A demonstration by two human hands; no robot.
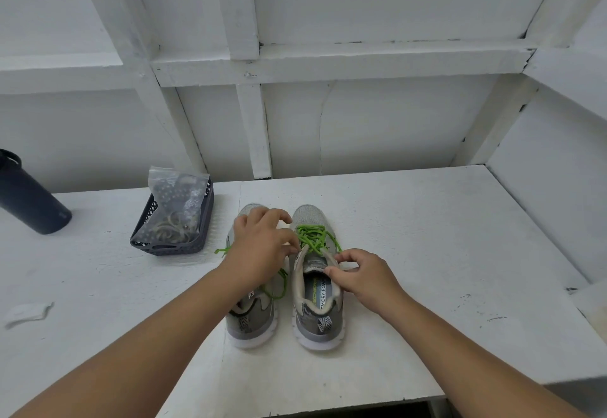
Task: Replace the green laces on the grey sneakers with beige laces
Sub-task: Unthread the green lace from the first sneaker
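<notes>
Two grey sneakers stand side by side on the white table, toes pointing away from me. The right sneaker point(315, 315) is laced with a green lace point(312, 235). My left hand point(259, 246) lies over the left sneaker point(251, 319), and its fingertips pinch the right sneaker's green lace near the tongue. My right hand point(361, 274) pinches the right side of that sneaker's collar. The left sneaker's green lace point(279, 286) hangs loose under my left hand, with one end at the shoe's left side. Beige laces point(170, 230) lie coiled in a dark basket.
The dark plastic basket point(164, 248) stands left of the sneakers and also holds a clear bag of dark items point(179, 194). A dark bottle point(28, 197) stands at the far left. A white scrap point(26, 312) lies near the left edge. White walls enclose the table.
</notes>
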